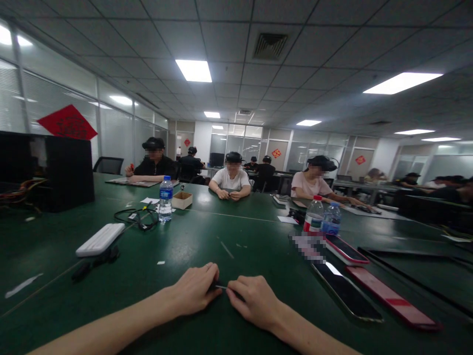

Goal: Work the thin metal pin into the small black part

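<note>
Head view showed a broad green table (199, 241), its near middle giving both hands a flat surface to work over. At the left stood a black case (70, 172) with loose wires, well apart from the hands. Across the table sat a person in a white top (231, 180). Low and close together, the left hand (195, 291) and right hand (254, 301) met near the table, probably so that each could steady one end of a small thing.

To the right, a dark phone (347, 291) and a red phone (393, 298) lay flat side by side, likely put there to leave elbow room. A white oblong block (99, 240) lay to the left, beside a black cable. Capped bottles, one (165, 197) beside a small open box (182, 199), stood upright farther off, where a forearm seemed unlikely to knock them.

Smallest was the slim object (220, 287), bridging the gap between the hands. The left fingers were curled together, pinching its dark end against the thumb; the right thumb and forefinger pinched its pale tip, apparently for fine control. Whether the remaining right fingertips touched it, I cannot tell.
</note>
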Tool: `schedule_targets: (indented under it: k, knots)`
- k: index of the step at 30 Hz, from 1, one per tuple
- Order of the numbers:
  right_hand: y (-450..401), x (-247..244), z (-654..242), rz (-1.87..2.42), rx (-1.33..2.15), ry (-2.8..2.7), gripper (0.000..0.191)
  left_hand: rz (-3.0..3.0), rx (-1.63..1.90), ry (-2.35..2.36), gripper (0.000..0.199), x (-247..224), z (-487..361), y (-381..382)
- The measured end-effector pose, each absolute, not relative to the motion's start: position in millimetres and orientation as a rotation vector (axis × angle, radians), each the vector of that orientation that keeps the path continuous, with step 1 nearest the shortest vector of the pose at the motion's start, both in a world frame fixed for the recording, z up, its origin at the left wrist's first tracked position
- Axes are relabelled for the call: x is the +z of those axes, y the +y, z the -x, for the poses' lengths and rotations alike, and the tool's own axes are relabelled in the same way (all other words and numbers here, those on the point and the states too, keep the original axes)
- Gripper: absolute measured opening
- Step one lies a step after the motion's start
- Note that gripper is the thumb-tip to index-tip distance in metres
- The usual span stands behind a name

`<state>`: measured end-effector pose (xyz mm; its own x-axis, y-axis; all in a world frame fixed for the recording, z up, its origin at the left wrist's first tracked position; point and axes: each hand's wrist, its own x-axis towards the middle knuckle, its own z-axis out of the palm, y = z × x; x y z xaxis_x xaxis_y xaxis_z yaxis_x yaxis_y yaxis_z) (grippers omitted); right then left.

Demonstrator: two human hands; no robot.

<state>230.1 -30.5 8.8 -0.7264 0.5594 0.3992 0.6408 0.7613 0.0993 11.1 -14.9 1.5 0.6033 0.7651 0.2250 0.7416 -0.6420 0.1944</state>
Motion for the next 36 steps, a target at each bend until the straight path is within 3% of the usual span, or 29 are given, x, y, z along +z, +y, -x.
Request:
schedule_targets:
  k: [15, 36]
  knots:
    - [-31.7, 19.2, -235.2, 0.953, -0.196, -2.586, 0.028, -2.904, 0.404, 1.186, 0.021, 5.6, -5.1, -13.1]
    - [-29.2, 20.1, -240.1, 1.132, -0.193, -2.602, 0.033, -2.93, 0.39, 1.112, 0.038, 3.2, -1.8, -9.7]
